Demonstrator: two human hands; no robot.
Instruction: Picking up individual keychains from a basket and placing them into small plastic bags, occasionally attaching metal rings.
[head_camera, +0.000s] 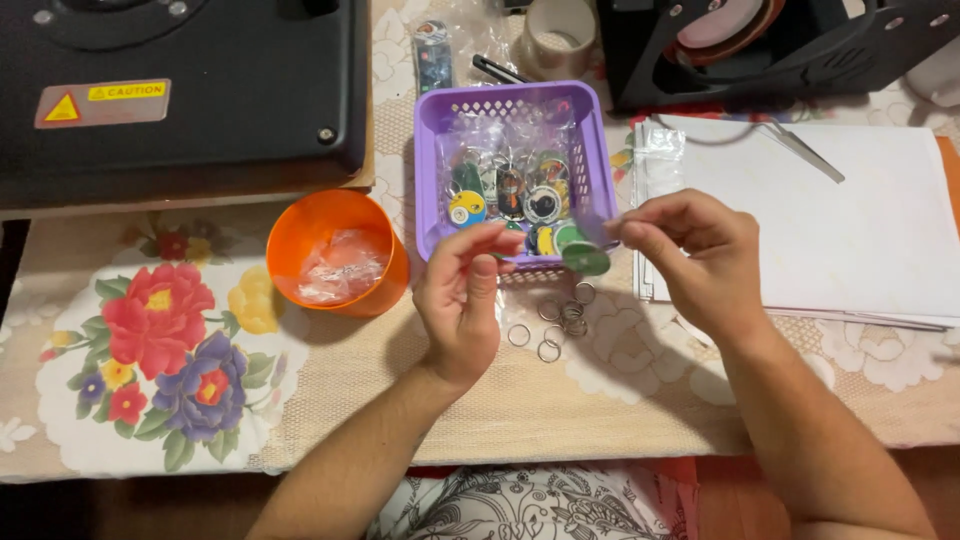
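Over our patterned lap, our left hand (462, 300) and right hand (690, 262) met above the surface, fingers pinched on a clear sleeve (560, 240) stretched crosswise between them, a green disc (586, 259) nearer the right hand, loose rings (560, 320) below, purple basket (590, 140) just beyond.

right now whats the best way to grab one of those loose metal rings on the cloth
Take an outlying metal ring, the one lying flat and apart from the cluster. Come straight down from above and pinch its thin rim between thumb and forefinger, or slide it free first. It lies flat on the tablecloth, so a side approach finds no edge.
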